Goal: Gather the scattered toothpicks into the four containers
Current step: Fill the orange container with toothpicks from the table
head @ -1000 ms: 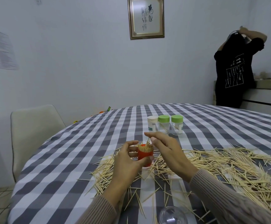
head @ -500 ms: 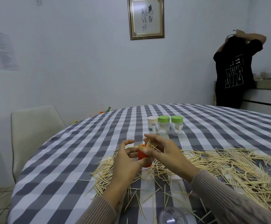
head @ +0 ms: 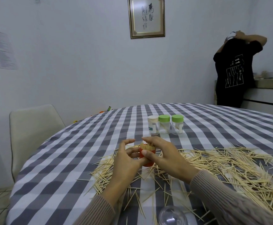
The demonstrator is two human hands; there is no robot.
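Observation:
A small red container (head: 148,162) packed with upright toothpicks stands near the table's middle front. My left hand (head: 126,161) wraps around its left side. My right hand (head: 162,155) curls over its top and right side, thumb pressed on the red wall. Loose toothpicks (head: 226,166) lie scattered in a wide band across the checked tablecloth, mostly to the right. Behind the hands stand three closed containers: a white-lidded one (head: 153,125) and two green-lidded clear ones (head: 164,124) (head: 177,124), each with a few toothpicks inside.
A clear dome-shaped lid (head: 172,215) lies at the front edge of the round table (head: 54,168). A beige chair (head: 33,127) stands at the left. A person in black (head: 235,75) stands by a cabinet at the back right.
My right hand has come down from above the red container and now grips its top and side. The left hand has stayed on the container.

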